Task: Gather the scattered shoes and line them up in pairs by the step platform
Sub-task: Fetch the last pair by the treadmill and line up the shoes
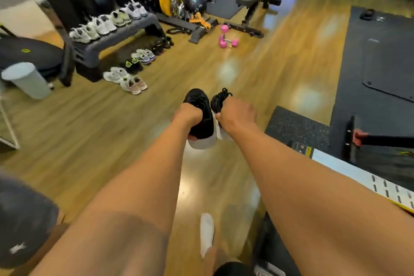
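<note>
— What's over on your left?

— A grey bin point(26, 79) on the wooden floor point(89, 136). Next to it is the step platform point(94, 51), with a row of white trainers point(105, 24) along its top. More pairs of shoes point(134, 67) stand in a line on the floor in front of it, following its long edge.

— And your hands?

— Both arms reach out ahead of me over the floor, well apart from the platform. My left grip point(187, 115) is curled round the first black shoe point(201, 116), with fingertips showing under the near end. Its long axis runs almost straight away from me, with the rounded, laced end farthest and the white-soled end nearest.

— The other one?

— My right grip point(237, 115) clasps the second black shoe point(218, 102), just beside the first. It points away from me too, with its laces at the far end and a strip of white sole showing below my wrist.

— Anything further right?

— Pink dumbbells point(226, 38) lie on the floor beyond my hands. A dark mat point(380, 63) lies along the right side.
</note>
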A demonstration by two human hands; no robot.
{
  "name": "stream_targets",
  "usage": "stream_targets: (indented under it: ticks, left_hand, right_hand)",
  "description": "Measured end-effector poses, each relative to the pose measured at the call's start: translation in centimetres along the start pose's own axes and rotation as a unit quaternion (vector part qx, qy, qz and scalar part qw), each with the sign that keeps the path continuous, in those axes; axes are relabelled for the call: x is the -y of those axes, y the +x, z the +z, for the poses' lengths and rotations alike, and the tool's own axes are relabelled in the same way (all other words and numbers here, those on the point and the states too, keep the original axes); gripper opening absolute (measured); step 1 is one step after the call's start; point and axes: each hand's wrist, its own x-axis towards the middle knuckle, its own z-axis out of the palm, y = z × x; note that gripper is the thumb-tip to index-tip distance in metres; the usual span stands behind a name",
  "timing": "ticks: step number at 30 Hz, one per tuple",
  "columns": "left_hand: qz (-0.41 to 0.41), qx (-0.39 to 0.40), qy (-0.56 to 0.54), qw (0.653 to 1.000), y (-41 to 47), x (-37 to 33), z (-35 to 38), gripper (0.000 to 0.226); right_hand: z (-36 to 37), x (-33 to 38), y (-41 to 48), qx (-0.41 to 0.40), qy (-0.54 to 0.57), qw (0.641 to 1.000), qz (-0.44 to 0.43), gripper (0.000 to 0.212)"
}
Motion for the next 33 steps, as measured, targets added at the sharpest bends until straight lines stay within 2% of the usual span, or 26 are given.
stream_targets:
  ticks: [4, 7, 11, 17, 27, 33]
  left_hand:
    - [-0.023, -0.036, -0.053, 0.998, 7.0, -2.7, -6.1, 0.019]
    - [-0.035, -0.053, -0.085, 0.994, 11.9, -5.3, -9.6, 0.02]
    - [-0.043, -0.075, -0.127, 0.988, 18.3, -8.2, -13.8, 0.019]
    - [-0.062, -0.081, -0.154, 0.983, 30.0, -11.7, -19.7, 0.022]
    - [-0.076, -0.086, -0.165, 0.98, 50.1, -18.4, -30.0, 0.017]
    - [-0.092, -0.098, -0.157, 0.978, 62.4, -22.7, -35.1, 0.035]
  right_hand:
    - [-0.6, 5.9, 8.7, 0.001, 0.022, 0.999, -0.042, 0.006]
    - [-1.3, 9.3, 15.2, -0.002, 0.02, 0.997, -0.073, 0.016]
    - [-1.7, 13.7, 23.3, 0.0, 0.018, 0.995, -0.101, 0.016]
    - [-0.1, 20.2, 35.6, 0.011, 0.009, 0.991, -0.129, 0.016]
    - [1.1, 31.4, 55.6, 0.025, 0.01, 0.992, -0.124, 0.017]
    - [2.4, 37.3, 68.2, 0.035, -0.017, 0.988, -0.148, 0.017]
